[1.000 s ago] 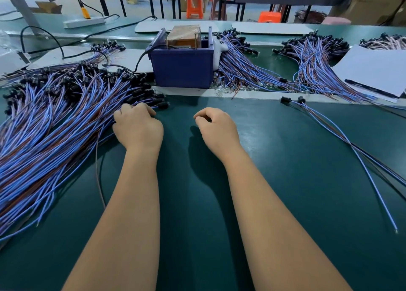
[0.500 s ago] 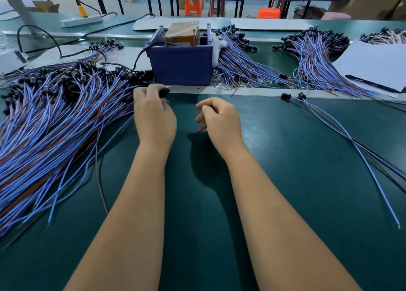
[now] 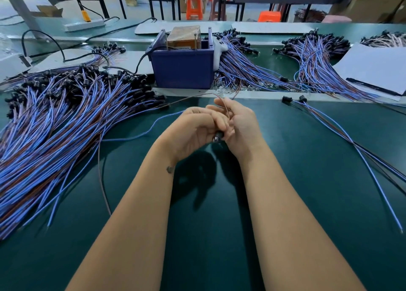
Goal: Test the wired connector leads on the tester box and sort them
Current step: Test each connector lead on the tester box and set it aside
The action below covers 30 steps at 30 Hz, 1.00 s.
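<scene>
Lead (image 3: 218, 137) now lifted from pile (image 3: 66, 123) at left; left hand (image 3: 195, 128) and right hand (image 3: 239, 123) both curled round it; testing next.

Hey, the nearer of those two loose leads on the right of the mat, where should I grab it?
Pinch the black connector at its far end, coming from above. It is the only stubby, solid part, and it lies clear on the green mat; its thin wires lie flat and crossed.

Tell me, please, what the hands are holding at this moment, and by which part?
One wired lead: the left hand grips its black connector end, and the right hand pinches its thin wires just above.
</scene>
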Available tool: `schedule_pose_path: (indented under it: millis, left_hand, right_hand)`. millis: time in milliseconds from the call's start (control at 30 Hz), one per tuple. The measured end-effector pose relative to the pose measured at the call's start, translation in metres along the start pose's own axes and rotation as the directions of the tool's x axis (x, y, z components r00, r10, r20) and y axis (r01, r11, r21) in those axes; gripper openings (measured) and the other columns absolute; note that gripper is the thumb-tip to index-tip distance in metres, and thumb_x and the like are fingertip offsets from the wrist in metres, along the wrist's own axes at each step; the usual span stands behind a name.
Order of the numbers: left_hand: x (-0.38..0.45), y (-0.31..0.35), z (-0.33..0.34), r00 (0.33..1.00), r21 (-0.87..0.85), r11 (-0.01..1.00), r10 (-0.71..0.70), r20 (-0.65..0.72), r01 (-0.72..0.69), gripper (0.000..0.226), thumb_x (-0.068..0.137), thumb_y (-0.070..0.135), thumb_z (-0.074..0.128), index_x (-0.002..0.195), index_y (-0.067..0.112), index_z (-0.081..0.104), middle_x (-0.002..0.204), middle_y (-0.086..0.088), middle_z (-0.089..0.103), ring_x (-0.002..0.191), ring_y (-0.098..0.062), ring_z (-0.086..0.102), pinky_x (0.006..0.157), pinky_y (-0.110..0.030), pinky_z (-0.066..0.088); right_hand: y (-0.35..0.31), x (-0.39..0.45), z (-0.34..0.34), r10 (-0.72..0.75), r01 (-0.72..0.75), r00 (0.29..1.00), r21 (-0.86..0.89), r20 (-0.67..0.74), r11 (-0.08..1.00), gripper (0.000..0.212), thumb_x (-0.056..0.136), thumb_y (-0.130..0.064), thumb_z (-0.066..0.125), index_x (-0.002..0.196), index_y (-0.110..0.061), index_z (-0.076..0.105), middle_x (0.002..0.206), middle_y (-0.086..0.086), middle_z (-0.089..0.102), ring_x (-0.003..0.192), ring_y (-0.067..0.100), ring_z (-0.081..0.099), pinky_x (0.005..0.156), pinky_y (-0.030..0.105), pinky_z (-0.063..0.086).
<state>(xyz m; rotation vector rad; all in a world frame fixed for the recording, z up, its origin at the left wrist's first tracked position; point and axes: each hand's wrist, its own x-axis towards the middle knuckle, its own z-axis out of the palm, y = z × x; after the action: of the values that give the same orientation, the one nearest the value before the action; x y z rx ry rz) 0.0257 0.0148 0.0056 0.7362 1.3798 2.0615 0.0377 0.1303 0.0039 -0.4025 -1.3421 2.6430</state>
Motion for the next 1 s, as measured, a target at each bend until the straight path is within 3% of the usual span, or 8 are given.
schedule_pose_path:
  millis: [233, 300, 400, 500, 633, 733, 833, 1000]
  left_hand:
    - [-0.005, 0.002, -0.007, 0.978, 0.176, 0.971, -0.182, 0.102, 0.162, 0.036, 0.074, 0.001, 0.043, 0.065, 0.015, 0.075, 0.084, -0.004, 0.073, 0.086, -0.016, 0.068, 0.077, -0.030, 0.057]
    - [-0.002, 0.002, -0.009, 0.988, 0.226, 0.965, -0.105, -0.118, 0.129, 0.040, 0.082, 0.000, 0.042, 0.071, 0.016, 0.076, 0.085, -0.003, 0.074, 0.089, -0.015, 0.069, 0.075, -0.029, 0.057]
    - [0.006, 0.002, -0.016, 0.832, 0.108, 0.985, -0.054, -0.552, 0.136, 0.028, 0.095, 0.006, 0.042, 0.092, 0.008, 0.070, 0.085, -0.009, 0.072, 0.087, -0.021, 0.069, 0.064, -0.027, 0.059]
    - [0.010, 0.003, -0.024, 0.751, -0.151, 0.987, -0.139, -0.645, 0.053, 0.026, 0.104, 0.020, 0.037, 0.105, 0.004, 0.057, 0.091, -0.013, 0.070, 0.085, -0.023, 0.068, 0.066, -0.031, 0.060]
    - [0.011, 0.004, -0.026, 0.699, -0.074, 0.997, -0.033, -0.715, -0.028, 0.029, 0.106, 0.024, 0.035, 0.099, 0.012, 0.060, 0.072, 0.000, 0.074, 0.070, -0.013, 0.070, 0.064, -0.026, 0.056]
    - [0.009, 0.003, -0.025, 0.677, 0.066, 0.998, 0.038, -0.735, 0.016, 0.027, 0.100, 0.019, 0.041, 0.088, 0.016, 0.066, 0.060, 0.007, 0.068, 0.057, -0.006, 0.062, 0.059, -0.023, 0.048]
    - [0.008, -0.001, -0.021, 0.708, 0.250, 0.967, 0.139, -0.692, 0.054, 0.029, 0.097, 0.014, 0.044, 0.077, 0.016, 0.065, 0.048, 0.009, 0.054, 0.045, -0.006, 0.045, 0.049, -0.022, 0.036]
    - [0.008, -0.001, -0.013, 0.785, 0.298, 0.952, 0.130, -0.606, 0.072, 0.034, 0.082, 0.007, 0.047, 0.051, 0.019, 0.058, 0.042, 0.002, 0.034, 0.041, -0.012, 0.025, 0.041, -0.022, 0.023]
  right_hand:
    - [-0.003, 0.001, -0.008, -0.026, 0.029, 0.999, 0.166, -0.022, 0.986, 0.011, 0.096, -0.005, 0.054, 0.088, -0.003, 0.062, 0.066, 0.005, 0.068, 0.048, 0.007, 0.060, 0.049, 0.017, 0.051]
    - [-0.005, 0.002, -0.011, -0.029, 0.030, 1.000, 0.214, -0.006, 0.976, 0.011, 0.096, -0.001, 0.053, 0.088, -0.003, 0.061, 0.067, 0.006, 0.068, 0.048, 0.008, 0.060, 0.050, 0.018, 0.052]
    - [-0.005, 0.000, -0.011, -0.014, 0.010, 0.999, 0.072, 0.044, 0.997, 0.015, 0.094, 0.001, 0.054, 0.085, -0.006, 0.063, 0.061, 0.002, 0.068, 0.045, 0.005, 0.058, 0.049, 0.017, 0.052]
    - [0.001, -0.003, -0.005, -0.026, 0.054, 0.990, -0.203, 0.135, 0.978, 0.017, 0.091, 0.006, 0.054, 0.079, -0.003, 0.063, 0.054, 0.004, 0.063, 0.040, 0.007, 0.052, 0.043, 0.017, 0.045]
    - [0.011, -0.006, 0.000, -0.001, 0.183, 0.959, -0.619, 0.282, 0.763, 0.017, 0.083, 0.006, 0.057, 0.074, -0.008, 0.062, 0.053, 0.004, 0.061, 0.038, 0.012, 0.051, 0.041, 0.021, 0.042]
    - [0.012, -0.009, 0.000, 0.057, 0.212, 0.941, -0.714, 0.333, 0.667, 0.017, 0.079, 0.004, 0.055, 0.071, -0.009, 0.060, 0.053, 0.004, 0.060, 0.038, 0.014, 0.052, 0.042, 0.021, 0.043]
    - [0.010, -0.011, 0.000, 0.032, 0.202, 0.943, -0.644, 0.332, 0.738, 0.017, 0.082, 0.003, 0.053, 0.070, -0.008, 0.057, 0.054, 0.005, 0.057, 0.039, 0.014, 0.051, 0.043, 0.021, 0.044]
    - [0.010, -0.007, 0.002, -0.119, 0.188, 0.978, -0.472, 0.172, 0.862, 0.014, 0.096, -0.014, 0.054, 0.083, -0.012, 0.056, 0.070, 0.005, 0.058, 0.050, 0.015, 0.053, 0.053, 0.027, 0.044]
